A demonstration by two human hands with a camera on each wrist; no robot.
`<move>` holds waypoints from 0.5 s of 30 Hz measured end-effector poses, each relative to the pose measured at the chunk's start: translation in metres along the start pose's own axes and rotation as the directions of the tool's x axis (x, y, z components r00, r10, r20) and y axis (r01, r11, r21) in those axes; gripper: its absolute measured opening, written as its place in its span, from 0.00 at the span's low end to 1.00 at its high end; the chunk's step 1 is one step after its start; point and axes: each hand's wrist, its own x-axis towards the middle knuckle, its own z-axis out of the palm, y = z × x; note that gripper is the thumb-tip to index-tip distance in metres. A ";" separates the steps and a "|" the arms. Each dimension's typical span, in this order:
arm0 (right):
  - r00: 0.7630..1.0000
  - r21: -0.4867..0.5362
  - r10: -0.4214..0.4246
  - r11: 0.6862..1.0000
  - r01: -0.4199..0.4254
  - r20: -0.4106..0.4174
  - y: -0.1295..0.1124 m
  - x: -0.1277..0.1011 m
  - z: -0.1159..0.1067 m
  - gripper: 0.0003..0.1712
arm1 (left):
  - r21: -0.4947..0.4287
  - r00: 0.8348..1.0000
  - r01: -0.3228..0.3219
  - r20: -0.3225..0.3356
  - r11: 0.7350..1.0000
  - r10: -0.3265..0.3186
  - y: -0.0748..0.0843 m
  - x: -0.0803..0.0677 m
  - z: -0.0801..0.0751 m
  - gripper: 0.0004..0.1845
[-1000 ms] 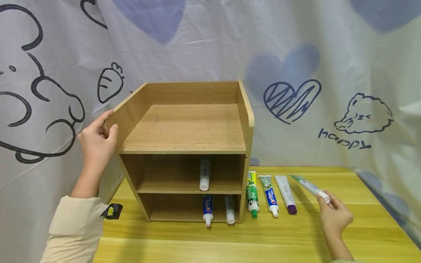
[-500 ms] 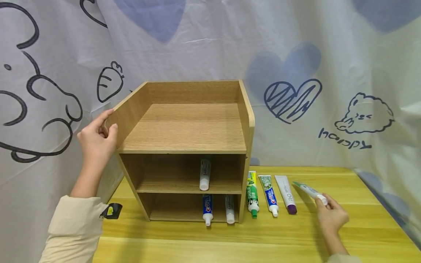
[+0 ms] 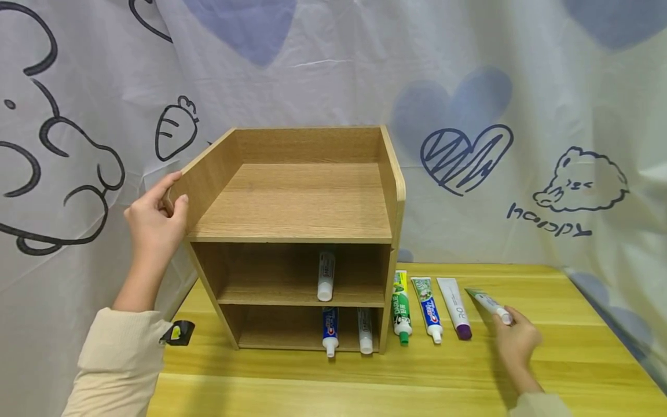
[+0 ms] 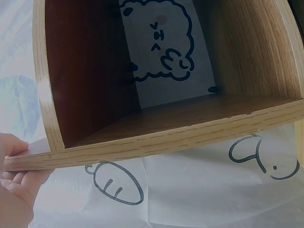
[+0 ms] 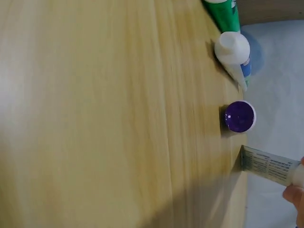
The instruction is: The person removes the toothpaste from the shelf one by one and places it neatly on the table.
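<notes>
My right fingers (image 3: 521, 322) pinch one end of a white-and-green toothpaste tube (image 3: 487, 303) over the yellow wood-grain surface (image 3: 417, 382); its long axis slants down, flat green end (image 3: 473, 293) pointing away and leftward, white cap (image 3: 504, 315) toward me. My left fingers (image 3: 164, 184) grip the brown wood-grain shelf unit (image 3: 307, 200).

"DARLIE" on green tube (image 3: 402, 308), "happy" on cloth (image 3: 344, 87)
</notes>
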 end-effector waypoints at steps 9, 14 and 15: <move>0.981 -0.167 -0.119 0.975 0.145 0.156 0.007 0.003 -0.006 0.16 | -0.007 1.000 -0.007 -0.008 1.000 0.007 0.000 0.000 0.001 0.20; 0.965 -0.193 -0.086 0.972 0.136 0.247 0.015 0.002 -0.006 0.15 | -0.002 1.000 -0.015 -0.009 1.000 0.015 0.000 0.000 0.000 0.20; 0.963 -0.192 -0.076 0.973 0.128 0.259 0.017 0.002 -0.006 0.14 | -0.002 1.000 -0.017 -0.008 1.000 0.017 0.000 0.000 0.001 0.20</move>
